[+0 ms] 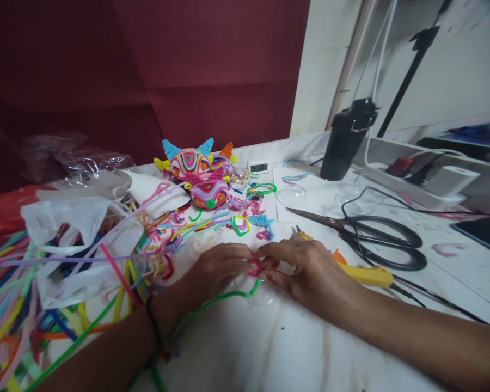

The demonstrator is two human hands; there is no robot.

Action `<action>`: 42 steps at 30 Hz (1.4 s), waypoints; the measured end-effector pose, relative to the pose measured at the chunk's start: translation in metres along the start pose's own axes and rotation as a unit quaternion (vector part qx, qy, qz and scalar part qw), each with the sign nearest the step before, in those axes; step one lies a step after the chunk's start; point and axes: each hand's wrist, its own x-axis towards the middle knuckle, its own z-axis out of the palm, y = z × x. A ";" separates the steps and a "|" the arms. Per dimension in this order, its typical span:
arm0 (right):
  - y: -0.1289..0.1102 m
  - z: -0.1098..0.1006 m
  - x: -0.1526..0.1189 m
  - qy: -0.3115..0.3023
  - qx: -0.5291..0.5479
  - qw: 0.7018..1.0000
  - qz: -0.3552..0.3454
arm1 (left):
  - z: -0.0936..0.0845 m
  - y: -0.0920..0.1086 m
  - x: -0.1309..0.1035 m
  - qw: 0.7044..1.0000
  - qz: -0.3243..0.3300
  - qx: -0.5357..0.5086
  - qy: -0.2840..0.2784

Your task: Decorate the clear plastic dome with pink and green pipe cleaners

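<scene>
Both hands meet over the white table, fingertips pinched around a small pink pipe-cleaner piece (255, 267). My left hand (217, 268) grips it from the left, and my right hand (306, 267) pinches it from the right with thumb and forefinger. A green pipe cleaner (232, 294) hangs from it and runs left under my left forearm. Just below the fingers lies a clear, round plastic piece (263, 295), partly hidden. Beyond the hands sit colourful pipe-cleaner animal heads (209, 191) with horns and orange eyes.
Black-handled scissors (392, 239) and a yellow-handled corded tool (369, 275) lie to the right. Loose pipe cleaners (12, 294) and white plastic bags (69, 223) crowd the left. Farther back stand a small digital clock (258, 167) and a black bottle (346, 142).
</scene>
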 end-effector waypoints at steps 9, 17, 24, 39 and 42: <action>0.002 0.002 -0.001 0.010 -0.001 1.000 -0.013 | 0.002 0.000 0.001 1.000 0.001 0.004 0.028; -0.002 -0.001 0.001 0.006 -0.003 1.000 0.010 | -0.002 0.007 0.005 0.999 0.010 0.043 -0.011; 0.000 0.000 -0.002 0.029 0.038 0.999 -0.007 | -0.004 0.009 0.001 0.993 0.016 0.103 -0.055; -0.002 -0.010 -0.005 0.026 -0.003 0.999 -0.032 | -0.004 0.009 -0.001 0.993 0.012 0.101 -0.052; 0.003 -0.033 -0.013 0.028 -0.027 0.998 -0.046 | -0.007 0.011 0.000 0.992 -0.014 0.090 -0.088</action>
